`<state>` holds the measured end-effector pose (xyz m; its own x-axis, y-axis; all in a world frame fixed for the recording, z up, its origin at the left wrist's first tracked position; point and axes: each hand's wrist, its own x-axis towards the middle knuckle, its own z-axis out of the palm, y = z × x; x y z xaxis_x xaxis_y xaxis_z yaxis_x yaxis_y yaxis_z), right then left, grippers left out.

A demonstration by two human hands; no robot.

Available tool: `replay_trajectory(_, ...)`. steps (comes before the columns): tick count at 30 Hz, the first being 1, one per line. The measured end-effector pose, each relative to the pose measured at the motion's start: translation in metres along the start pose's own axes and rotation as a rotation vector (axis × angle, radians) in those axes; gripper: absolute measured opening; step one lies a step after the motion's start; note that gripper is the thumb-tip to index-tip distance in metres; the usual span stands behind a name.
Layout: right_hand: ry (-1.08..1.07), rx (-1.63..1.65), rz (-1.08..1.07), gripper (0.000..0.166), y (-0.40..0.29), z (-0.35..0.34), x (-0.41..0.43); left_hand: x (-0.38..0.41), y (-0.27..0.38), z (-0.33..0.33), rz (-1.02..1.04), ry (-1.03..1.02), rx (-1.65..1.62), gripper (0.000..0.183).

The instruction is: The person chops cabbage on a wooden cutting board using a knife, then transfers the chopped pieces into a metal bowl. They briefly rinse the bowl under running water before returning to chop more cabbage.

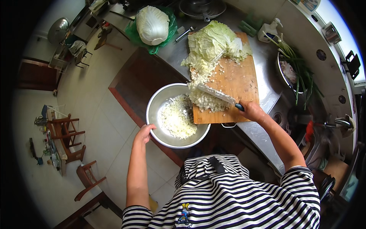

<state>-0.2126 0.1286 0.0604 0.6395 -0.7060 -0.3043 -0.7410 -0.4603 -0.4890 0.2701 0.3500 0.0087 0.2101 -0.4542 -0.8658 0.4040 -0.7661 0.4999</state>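
Observation:
My left hand [145, 133] grips the rim of a large metal bowl [155, 108], which is held against the counter's edge, partly under the cutting board. Chopped cabbage [178, 117] lies in the bottom of the bowl. My right hand [251, 110] is closed around the dark handle of a kitchen knife [218, 94]. Its blade rests along a heap of chopped cabbage [210, 100] at the left edge of the wooden cutting board [240, 77], beside the bowl's opening. Whole cabbage leaves [210, 41] are piled at the board's far end, with more chopped bits around them.
A whole napa cabbage [153, 25] sits on a green plastic bag [171, 24]. Near it lies a peeler-like metal tool [183, 35]. To the right are a pump bottle [268, 31], green onions [298, 71] over a basin and a sink [277, 117]. Wooden chairs [67, 137] stand at left.

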Motion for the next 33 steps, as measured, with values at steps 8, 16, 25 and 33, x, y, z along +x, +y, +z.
replay_trajectory(8, -0.194, -0.087, -0.239, 0.022, -0.07, 0.013, 0.02, 0.005, -0.017, -0.003, 0.021, -0.004, -0.02, 0.025)
replay_trajectory(16, 0.023, 0.006, 0.012, 0.02, -0.048, -0.012, 0.08, 0.012, -0.023, -0.006, 0.018, -0.033, 0.002, 0.024)
replay_trajectory(25, -0.061, -0.179, 0.014, 0.021, -0.043, -0.009, 0.06, 0.009, -0.024, -0.002, -0.002, -0.06, -0.033, 0.025)
replay_trajectory(33, 0.087, 0.218, 0.08, 0.022, -0.084, -0.003, -0.031, -0.011, -0.049, 0.019, 0.0, -0.088, -0.118, 0.033)
